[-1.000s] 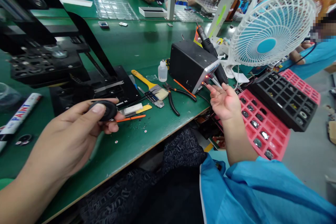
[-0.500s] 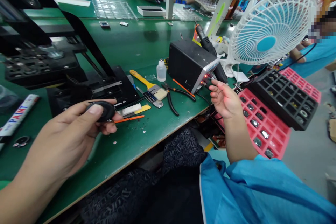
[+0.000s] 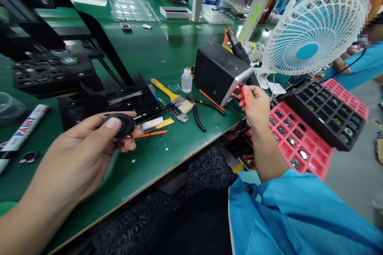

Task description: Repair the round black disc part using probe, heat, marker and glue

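Note:
My left hand grips a round black disc-shaped part above the bench, with the thumb on its upper face. My right hand is at the front panel of a black box-shaped electrical unit with red lights. Its thumb and fingers are pinched together at the panel, and they hide what is between them. Under the disc lie a white and yellow strip and an orange stick.
Cutting pliers, a yellow-handled brush and a small bottle lie mid-bench. A black fixture and paint marker occupy the left. On the right are a white fan and pink compartment tray. Several people sit opposite.
My right hand has turned and closed its fingers at the unit's front panel; before, they were more spread. The left hand still holds the disc. The view has shifted slightly.

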Demonstrator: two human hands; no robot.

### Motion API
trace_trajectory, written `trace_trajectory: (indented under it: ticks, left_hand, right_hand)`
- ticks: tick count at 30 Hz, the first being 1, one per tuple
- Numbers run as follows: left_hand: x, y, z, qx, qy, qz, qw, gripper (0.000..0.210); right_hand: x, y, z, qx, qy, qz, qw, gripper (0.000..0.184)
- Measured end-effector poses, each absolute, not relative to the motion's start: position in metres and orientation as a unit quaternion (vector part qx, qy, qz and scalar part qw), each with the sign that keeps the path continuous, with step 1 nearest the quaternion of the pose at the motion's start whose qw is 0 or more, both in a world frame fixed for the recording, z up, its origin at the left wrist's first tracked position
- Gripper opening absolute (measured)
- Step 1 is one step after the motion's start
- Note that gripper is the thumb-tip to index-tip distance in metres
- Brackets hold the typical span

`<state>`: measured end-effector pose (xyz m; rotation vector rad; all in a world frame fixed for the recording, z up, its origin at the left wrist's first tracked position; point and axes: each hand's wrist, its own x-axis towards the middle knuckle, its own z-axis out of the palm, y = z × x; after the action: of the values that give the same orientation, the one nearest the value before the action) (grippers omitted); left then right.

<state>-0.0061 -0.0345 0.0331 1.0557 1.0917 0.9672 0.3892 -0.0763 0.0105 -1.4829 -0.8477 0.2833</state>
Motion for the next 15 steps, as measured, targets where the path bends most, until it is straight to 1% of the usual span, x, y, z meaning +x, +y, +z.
trace_trajectory:
  ticks: [5,7,8,10,12,13,14,15]
  left_hand:
    - [-0.007,-0.035,0.033,0.461,0.469,0.424,0.623,0.016]
    - [-0.007,-0.035,0.032,0.463,0.467,0.426,0.621,0.016]
    - [-0.007,-0.035,0.032,0.463,0.468,0.427,0.62,0.017]
    - [-0.005,-0.035,0.031,0.462,0.465,0.434,0.618,0.018]
    - [-0.003,-0.034,0.031,0.452,0.452,0.45,0.624,0.022]
    - [-0.002,-0.033,0.032,0.441,0.441,0.461,0.632,0.03]
    - [0.0,-0.033,0.033,0.42,0.43,0.474,0.643,0.04]
    - [0.001,-0.032,0.034,0.394,0.421,0.486,0.657,0.049]
  right_hand:
    - [0.39,-0.075,0.006,-0.635,-0.415,0.064,0.649,0.043]
    - [0.39,-0.074,0.005,-0.623,-0.406,0.076,0.664,0.04]
    - [0.39,-0.075,0.005,-0.614,-0.378,0.115,0.683,0.039]
    - [0.392,-0.076,0.009,-0.591,-0.291,0.236,0.715,0.039]
    - [0.399,-0.08,0.016,-0.552,-0.189,0.366,0.725,0.031]
    - [0.403,-0.082,0.02,-0.54,-0.161,0.405,0.72,0.026]
    - [0.408,-0.084,0.023,-0.476,-0.08,0.461,0.745,0.025]
    - [0.412,-0.085,0.027,-0.398,0.015,0.489,0.776,0.029]
